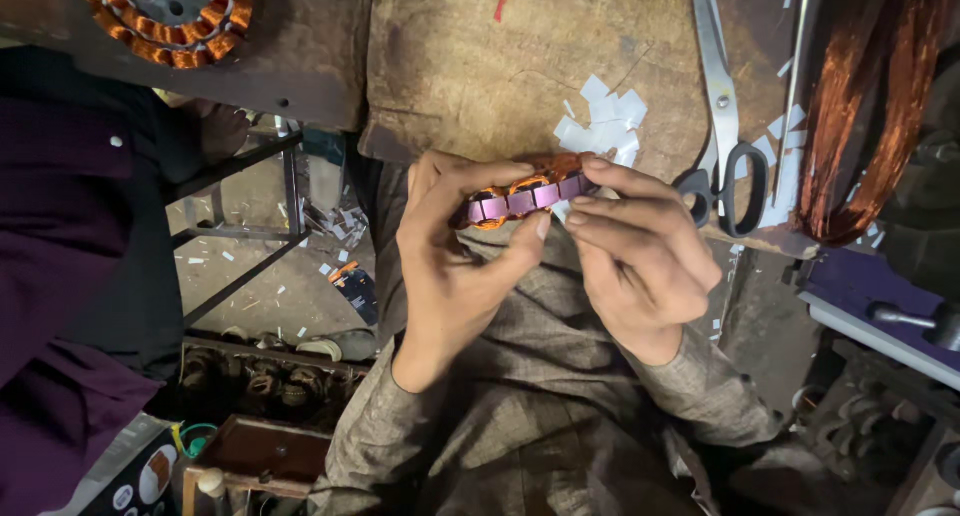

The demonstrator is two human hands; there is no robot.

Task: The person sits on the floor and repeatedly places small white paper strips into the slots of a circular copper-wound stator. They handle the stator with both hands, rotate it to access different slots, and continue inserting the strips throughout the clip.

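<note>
Stator [525,198] half hidden by left hand [455,261]; right hand [640,266] grips.

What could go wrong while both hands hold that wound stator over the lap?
1. The stator is pinched only by fingertips of the left hand and right hand, off the bench edge; a slip would likely drop it into the lap or onto the floor.
2. The paper slips lie loose near the edge and may get brushed off.
3. The scissors sit close by the right hand; a careless reach could catch them.
</note>
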